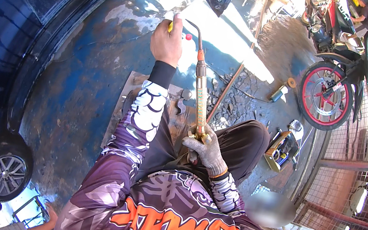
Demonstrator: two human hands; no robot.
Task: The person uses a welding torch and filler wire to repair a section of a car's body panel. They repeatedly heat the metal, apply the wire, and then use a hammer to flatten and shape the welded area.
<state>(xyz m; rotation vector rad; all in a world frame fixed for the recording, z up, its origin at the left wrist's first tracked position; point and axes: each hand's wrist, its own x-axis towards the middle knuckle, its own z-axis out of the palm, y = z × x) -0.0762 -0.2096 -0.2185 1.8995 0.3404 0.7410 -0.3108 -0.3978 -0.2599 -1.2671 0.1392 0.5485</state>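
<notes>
Currently, the hands (209, 152) hold a torch (201, 96) and yellow object (171, 27)

- I view a dark purple jersey (172, 202) with grey graphics and orange, white-edged lettering (164, 224).
- Sleeves (146, 114): purple, white scalloped shapes; left cuff (162, 74) black.
- Right hand (209, 153): grey knitted glove, orange-trimmed wrist.
- Trousers (246, 141): dark.

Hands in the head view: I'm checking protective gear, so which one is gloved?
The right hand, holding the brass-coloured torch: it wears a grey knit glove, while the left hand, holding a small yellow object, is bare.
</notes>
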